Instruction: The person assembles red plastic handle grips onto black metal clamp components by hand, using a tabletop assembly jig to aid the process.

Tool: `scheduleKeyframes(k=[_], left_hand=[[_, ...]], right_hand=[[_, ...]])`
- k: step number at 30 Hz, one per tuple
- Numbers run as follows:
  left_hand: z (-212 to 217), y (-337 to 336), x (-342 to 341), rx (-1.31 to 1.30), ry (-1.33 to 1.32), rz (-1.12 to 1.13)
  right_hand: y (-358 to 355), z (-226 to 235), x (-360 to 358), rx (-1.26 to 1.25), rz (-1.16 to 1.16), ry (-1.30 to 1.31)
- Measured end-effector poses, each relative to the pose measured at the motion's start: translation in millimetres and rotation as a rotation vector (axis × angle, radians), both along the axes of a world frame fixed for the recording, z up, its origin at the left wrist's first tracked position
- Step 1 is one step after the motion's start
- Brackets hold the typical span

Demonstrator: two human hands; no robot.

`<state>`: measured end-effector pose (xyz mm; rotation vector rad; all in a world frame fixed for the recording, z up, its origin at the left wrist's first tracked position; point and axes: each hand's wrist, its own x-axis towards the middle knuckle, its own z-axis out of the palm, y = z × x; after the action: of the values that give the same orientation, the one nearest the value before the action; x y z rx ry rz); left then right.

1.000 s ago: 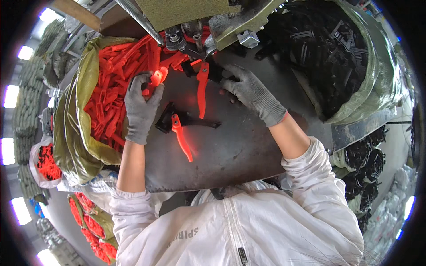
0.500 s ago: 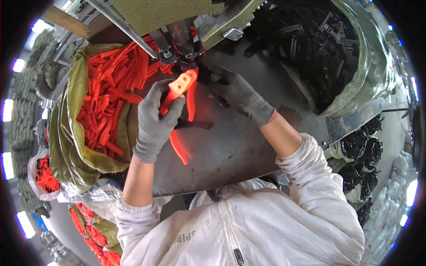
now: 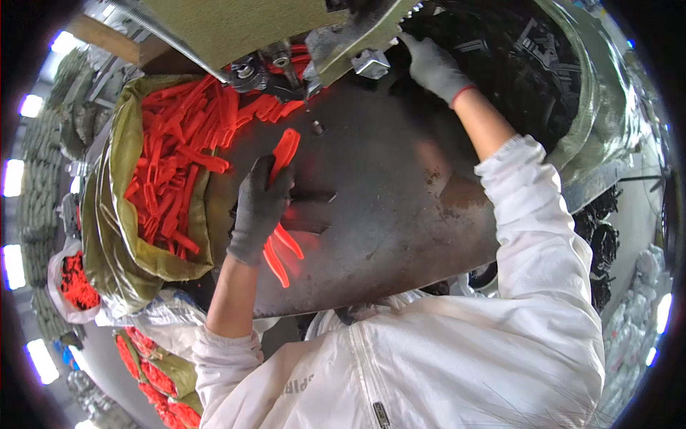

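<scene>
My left hand (image 3: 263, 204), in a dark grey glove, is closed round a loose red plastic handle (image 3: 286, 149) that sticks up past the thumb. Beneath this hand, red curved handles (image 3: 280, 259) and slim black parts (image 3: 311, 196) lie on the dark metal table; the glove hides how they join. My right hand (image 3: 434, 70), gloved in lighter grey, reaches far forward beside the machine's green arm, at the edge of the black parts. Its fingertips are blurred, so what they touch is unclear.
A green woven sack (image 3: 107, 207) full of red handles (image 3: 179, 157) stands at the left. Another sack (image 3: 597, 107) at the right holds black plastic parts (image 3: 529, 79). The green machine (image 3: 250, 28) with its metal tooling (image 3: 268, 71) overhangs the far table (image 3: 386, 236).
The glowing red two-handled piece has left the machine's tooling. My left hand has come nearer and now grips a single red handle. My right hand has moved far forward and right.
</scene>
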<state>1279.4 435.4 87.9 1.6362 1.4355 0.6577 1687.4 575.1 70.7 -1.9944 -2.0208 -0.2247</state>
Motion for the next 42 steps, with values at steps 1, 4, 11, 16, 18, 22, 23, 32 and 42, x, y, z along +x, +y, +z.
scheduleKeyframes(k=[1, 4, 11, 16, 18, 22, 23, 32, 42], left_hand=[[7.5, 7.8, 1.7, -0.050, -0.008, -0.049], [35.5, 11.8, 17.7, -0.188, -0.167, 0.037], [54.9, 32.2, 38.9, -0.258, -0.329, 0.007], [60.3, 31.5, 39.3, -0.223, -0.244, -0.040], [55.7, 33.5, 36.7, -0.230, -0.351, -0.043], [58.4, 34.1, 35.2, -0.259, -0.361, -0.048], [57.6, 34.9, 33.2, -0.255, -0.353, -0.033], [5.6, 75.0, -53.7, 0.747, 0.908, -0.243], [-13.8, 79.7, -159.3, 0.793, 1.143, -0.254]], right_hand=[[-0.1, 1.7, -5.5, -0.001, 0.015, 0.008], [-44.6, 40.2, -40.2, -0.381, 0.017, 1.425], [-135.7, 52.0, -131.4, -0.364, 0.125, 1.570], [-141.6, 52.9, -155.3, -0.466, 0.248, 1.485], [-138.4, 49.9, -160.0, -0.446, 0.259, 1.483], [-135.3, 53.1, -158.0, -0.488, 0.272, 1.423], [-136.1, 55.7, -161.4, -0.488, 0.243, 1.406], [-129.5, 35.8, -160.2, -0.683, 0.110, 1.412], [-137.0, 57.6, -165.9, -0.654, 0.154, 1.448]])
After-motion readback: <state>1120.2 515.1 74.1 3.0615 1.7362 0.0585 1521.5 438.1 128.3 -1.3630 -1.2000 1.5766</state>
